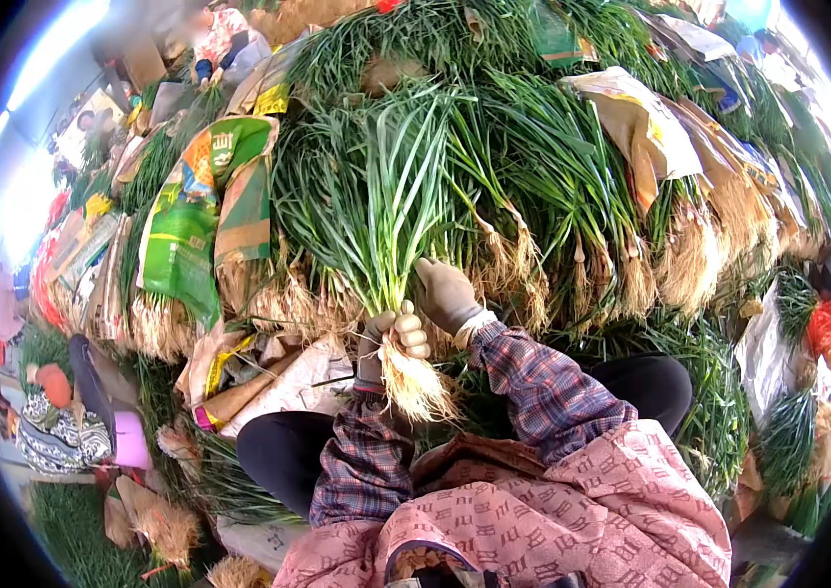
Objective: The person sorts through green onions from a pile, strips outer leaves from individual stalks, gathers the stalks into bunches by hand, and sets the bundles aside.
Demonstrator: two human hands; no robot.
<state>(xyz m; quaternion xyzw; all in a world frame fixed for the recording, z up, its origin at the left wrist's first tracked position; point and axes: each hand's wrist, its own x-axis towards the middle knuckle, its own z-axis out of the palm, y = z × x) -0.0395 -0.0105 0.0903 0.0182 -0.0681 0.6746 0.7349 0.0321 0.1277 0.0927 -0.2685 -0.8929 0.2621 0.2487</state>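
My left hand (403,333), in a pale glove, is closed around the lower stems of a bunch of green garlic (398,206). The bunch's long leaves fan upward, and its pale stringy roots (417,384) hang below my fist. Just right of those stems is my gloved right hand (448,296), its back toward me and its fingers curled. Whatever those fingers grip is hidden. Loose green garlic stalks (523,235) with roots lie beyond my right hand, on the large heap.
Printed sacks, including a green one (183,235) and a white one (636,122), lie over the heap. Folded sacking (288,387) is beside my left knee. Another person (224,44) sits at the far left. A red bag (829,328) is at right.
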